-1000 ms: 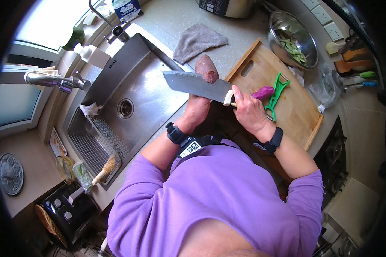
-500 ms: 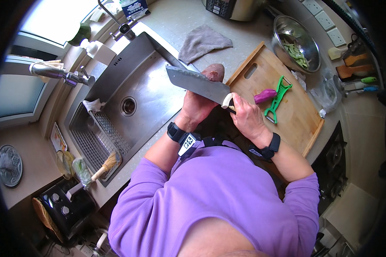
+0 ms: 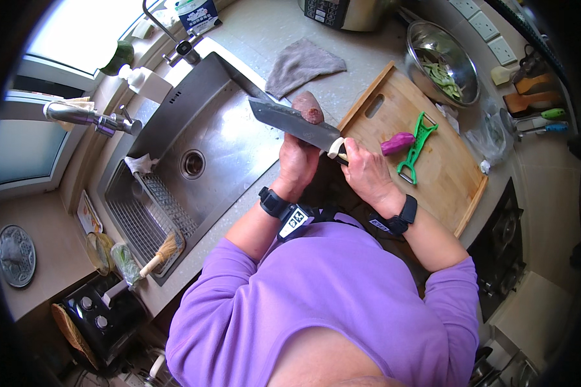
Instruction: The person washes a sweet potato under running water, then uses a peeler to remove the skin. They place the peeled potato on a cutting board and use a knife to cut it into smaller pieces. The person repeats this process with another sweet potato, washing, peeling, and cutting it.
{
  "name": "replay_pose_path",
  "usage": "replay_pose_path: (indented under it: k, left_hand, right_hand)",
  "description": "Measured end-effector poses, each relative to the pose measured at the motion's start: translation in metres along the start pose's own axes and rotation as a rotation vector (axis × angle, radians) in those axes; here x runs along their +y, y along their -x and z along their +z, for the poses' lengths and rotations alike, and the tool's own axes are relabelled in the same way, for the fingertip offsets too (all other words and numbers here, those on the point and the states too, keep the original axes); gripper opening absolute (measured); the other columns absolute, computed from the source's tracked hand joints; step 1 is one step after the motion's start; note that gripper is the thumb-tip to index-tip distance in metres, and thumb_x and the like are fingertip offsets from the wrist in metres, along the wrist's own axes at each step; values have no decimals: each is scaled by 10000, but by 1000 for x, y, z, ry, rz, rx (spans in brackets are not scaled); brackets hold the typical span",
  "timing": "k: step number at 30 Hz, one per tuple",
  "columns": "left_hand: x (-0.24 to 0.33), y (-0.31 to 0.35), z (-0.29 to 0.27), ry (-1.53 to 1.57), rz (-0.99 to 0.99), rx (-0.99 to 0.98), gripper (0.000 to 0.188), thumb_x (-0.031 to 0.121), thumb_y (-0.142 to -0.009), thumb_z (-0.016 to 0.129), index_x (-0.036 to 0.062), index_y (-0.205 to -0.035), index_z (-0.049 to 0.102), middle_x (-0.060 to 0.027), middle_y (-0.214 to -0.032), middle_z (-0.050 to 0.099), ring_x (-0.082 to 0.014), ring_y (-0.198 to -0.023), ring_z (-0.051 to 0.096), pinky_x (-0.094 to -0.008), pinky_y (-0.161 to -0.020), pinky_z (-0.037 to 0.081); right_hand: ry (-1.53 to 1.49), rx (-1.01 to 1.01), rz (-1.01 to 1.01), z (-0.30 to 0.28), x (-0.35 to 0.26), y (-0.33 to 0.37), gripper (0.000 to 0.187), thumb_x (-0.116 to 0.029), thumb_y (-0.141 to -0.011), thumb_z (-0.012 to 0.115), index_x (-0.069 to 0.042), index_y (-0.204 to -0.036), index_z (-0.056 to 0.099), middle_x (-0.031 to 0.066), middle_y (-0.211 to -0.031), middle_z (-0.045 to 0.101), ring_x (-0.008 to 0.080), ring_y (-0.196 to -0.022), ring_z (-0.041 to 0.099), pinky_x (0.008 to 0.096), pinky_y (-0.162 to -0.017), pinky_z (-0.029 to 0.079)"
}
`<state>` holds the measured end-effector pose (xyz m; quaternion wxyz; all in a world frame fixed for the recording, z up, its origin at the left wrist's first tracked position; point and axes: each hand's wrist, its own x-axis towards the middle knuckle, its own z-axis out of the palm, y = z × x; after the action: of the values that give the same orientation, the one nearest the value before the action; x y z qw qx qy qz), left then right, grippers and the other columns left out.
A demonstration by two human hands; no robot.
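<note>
My right hand (image 3: 370,173) is closed around the handle of a broad kitchen knife (image 3: 290,122), its blade pointing left across the front of the sink edge. My left hand (image 3: 297,162) grips an unpeeled reddish-brown sweet potato (image 3: 307,105) from below; the blade hides its lower part and most of my left fingertips. Whether the edge is in the skin, I cannot tell. To the right, a peeled purple piece of sweet potato (image 3: 397,144) lies on the wooden cutting board (image 3: 442,184), beside a green peeler (image 3: 421,143).
A steel sink (image 3: 229,129) with a wire rack (image 3: 139,200) is at the left. Behind the board stands a metal bowl (image 3: 466,71) holding green peelings. A grey cloth (image 3: 303,68) lies on the counter. Far right is a black stove (image 3: 497,248).
The sweet potato has tilted and shifted left behind the blade, and my left hand has turned with it. The knife has moved slightly left.
</note>
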<state>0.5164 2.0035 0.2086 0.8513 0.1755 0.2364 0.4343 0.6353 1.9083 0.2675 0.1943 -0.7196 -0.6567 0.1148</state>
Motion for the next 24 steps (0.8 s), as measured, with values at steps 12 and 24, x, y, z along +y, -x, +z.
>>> replay_pose_path:
  k: [12,24]
  left_hand:
    - [8,-14,-19,81,-144,-22,473,460,-859,544,90,-1150,497,-72,-1087,550,-231,-1022,532,-393,-905,420]
    - [14,-9,0,30,-143,26,368,335,-889,534,74,-1142,477,-92,-1087,528,-242,-1012,538,-430,-902,446]
  right_hand:
    - [38,2,-69,-4,0,-4,321,-70,-727,657,-2,-972,462,195,-777,583,373,-690,611,443,-591,503]
    - [75,52,-72,-2,7,-8,292,-62,-720,659,-18,-936,468,183,-780,586,364,-710,614,436,-601,505]
